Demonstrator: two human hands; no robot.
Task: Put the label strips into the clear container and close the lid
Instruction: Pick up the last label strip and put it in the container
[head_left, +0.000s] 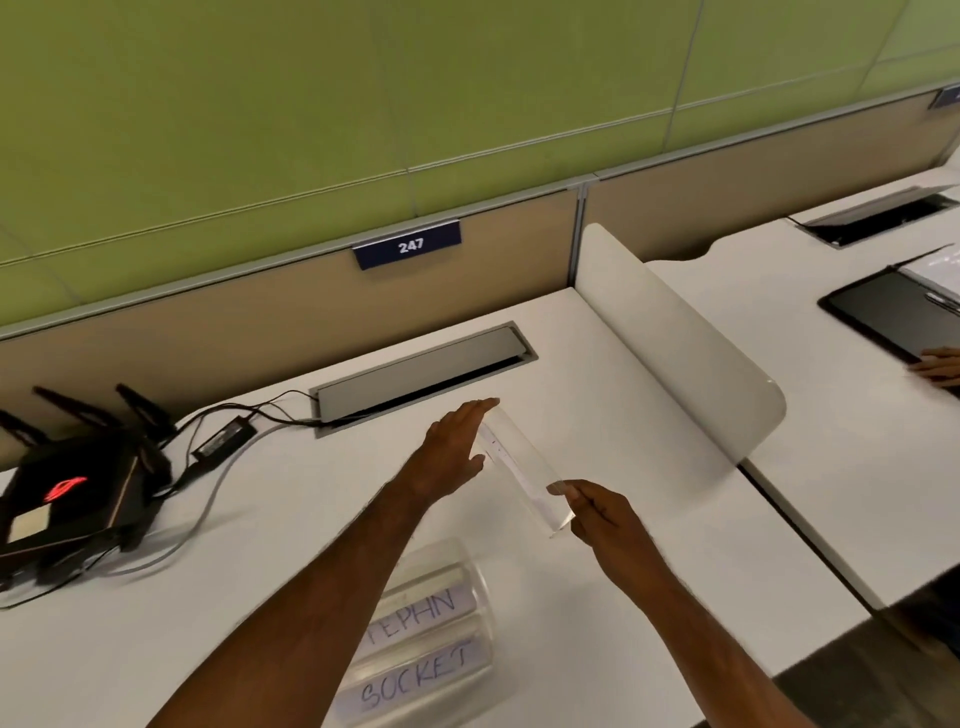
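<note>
Mostly green wall panel (363, 93) filling the top half of the frame, tan partition (234, 306) below it with a blue plate reading 247 (408, 245). White desk (613, 623) takes the lower half; a curved white divider (670, 343) runs centre-right, splitting it from the neighbouring desk (841, 441) at right, where a black tablet (888, 306) lies and another person's fingers (937, 366) show at the right edge. Grey cable hatch (423, 371) sits centre, slightly open. Black router (72, 493) with antennas at the left edge, red logo lit, cables (208, 499) and a power brick (223, 439) trailing toward the hatch. Clear container (441, 639) at bottom centre, lying on the desk, partly hidden by the left forearm; label strips (415, 675) show through its wall, one reading SOCKET, another partly covered. Clear lid (524, 473) is held off the desk in centre frame, well apart from the container, tilted on a diagonal. Left hand (457, 447) flat, fingers straight, pressed against the lid's upper end. Right hand (602, 514) pinches the lid's lower end between thumb and fingers.
</note>
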